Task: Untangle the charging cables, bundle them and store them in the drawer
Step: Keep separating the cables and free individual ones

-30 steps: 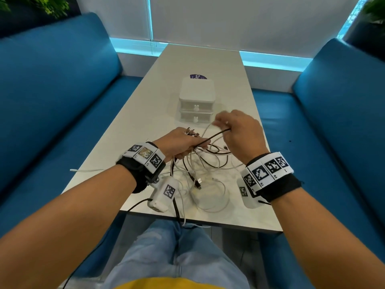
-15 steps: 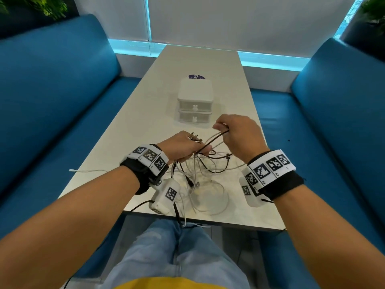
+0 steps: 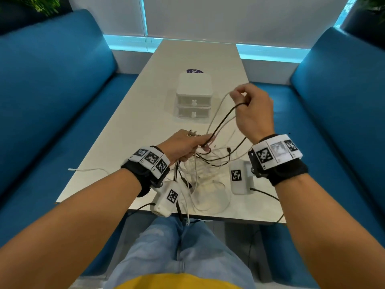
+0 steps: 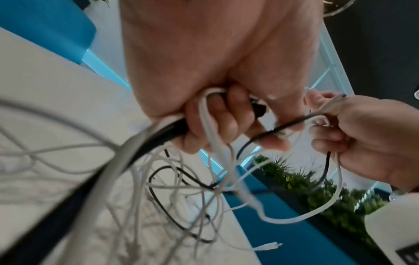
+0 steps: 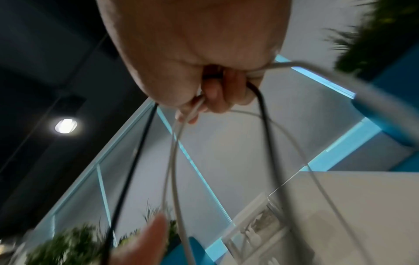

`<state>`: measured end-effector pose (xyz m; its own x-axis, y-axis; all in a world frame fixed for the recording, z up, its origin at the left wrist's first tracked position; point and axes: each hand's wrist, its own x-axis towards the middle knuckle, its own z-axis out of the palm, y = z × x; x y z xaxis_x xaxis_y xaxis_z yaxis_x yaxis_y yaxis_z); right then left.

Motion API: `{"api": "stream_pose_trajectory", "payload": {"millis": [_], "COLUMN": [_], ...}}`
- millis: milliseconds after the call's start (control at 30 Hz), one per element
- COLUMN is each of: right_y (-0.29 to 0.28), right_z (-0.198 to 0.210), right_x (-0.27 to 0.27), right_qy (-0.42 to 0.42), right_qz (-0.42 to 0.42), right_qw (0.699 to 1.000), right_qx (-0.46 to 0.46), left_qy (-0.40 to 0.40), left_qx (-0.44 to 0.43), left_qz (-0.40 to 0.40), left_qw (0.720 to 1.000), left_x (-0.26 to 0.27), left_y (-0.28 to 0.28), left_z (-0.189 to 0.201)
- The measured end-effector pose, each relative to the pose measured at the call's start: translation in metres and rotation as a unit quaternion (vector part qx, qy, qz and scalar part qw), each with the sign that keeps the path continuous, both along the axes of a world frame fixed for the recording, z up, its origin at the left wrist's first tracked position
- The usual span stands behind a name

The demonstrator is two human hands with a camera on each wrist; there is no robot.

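A tangle of white and black charging cables [image 3: 205, 174] lies on the white table [image 3: 129, 130] near its front edge. My left hand [image 3: 187, 146] grips a bunch of those cables [image 4: 204, 122] low over the table. My right hand [image 3: 250, 107] is raised higher and pinches a loop of a black cable [image 3: 225, 117] and a white cable [image 5: 176, 143], pulled taut up from the left hand. A small white two-drawer unit [image 3: 194, 97] stands beyond the hands, both drawers shut.
Blue sofas [image 3: 52, 90] flank the table on both sides. One white cable end [image 3: 83, 170] trails to the left on the table. A purple sticker [image 3: 194, 71] lies behind the drawer unit. White wrist-camera boxes [image 3: 239, 179] hang below both wrists.
My right hand has risen up and away from the left, drawing the black and white loops out of the tangle. The left hand stays low, still gripping its bunch.
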<state>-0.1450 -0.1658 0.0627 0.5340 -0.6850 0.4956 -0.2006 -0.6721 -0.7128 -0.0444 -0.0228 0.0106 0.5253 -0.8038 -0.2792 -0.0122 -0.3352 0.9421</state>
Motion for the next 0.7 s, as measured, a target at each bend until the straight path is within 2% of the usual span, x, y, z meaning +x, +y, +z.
{"api": "stream_pose_trajectory", "payload": {"millis": [133,233,333,433,500,633,700], "right_y": [-0.009,-0.013,-0.013,-0.017,-0.024,-0.028,-0.028], "right_z": [-0.007,-0.016,-0.018,-0.019,-0.019,-0.015,-0.012], "right_x": [0.002,-0.002,-0.009,-0.018,-0.025,-0.031,-0.031], "right_qy": [0.124,0.139,0.138,0.180,0.214,0.192,0.191], "right_qz": [0.033,0.066,0.080,0.131,0.167,0.195,0.197], "right_qw": [0.991,0.987,0.983,0.964,0.945,0.920,0.919], "right_qx": [0.032,0.055,0.095,0.144,0.181,0.280,0.284], "left_qy": [-0.029,-0.019,0.070,0.174,0.194,0.153,0.112], "left_qx": [-0.038,-0.062,-0.112,-0.157,-0.167,-0.147,-0.133], "left_qz": [0.029,0.077,0.158,0.254,0.295,0.306,0.309], "left_qw": [0.998,0.995,0.979,0.939,0.921,0.928,0.935], "left_x": [-0.004,0.002,0.012,0.024,0.029,0.027,0.023], "left_y": [-0.002,-0.003,-0.004,-0.003,-0.001,0.003,0.002], "left_z": [0.001,-0.002,0.001,0.005,0.003,0.002,0.003]}}
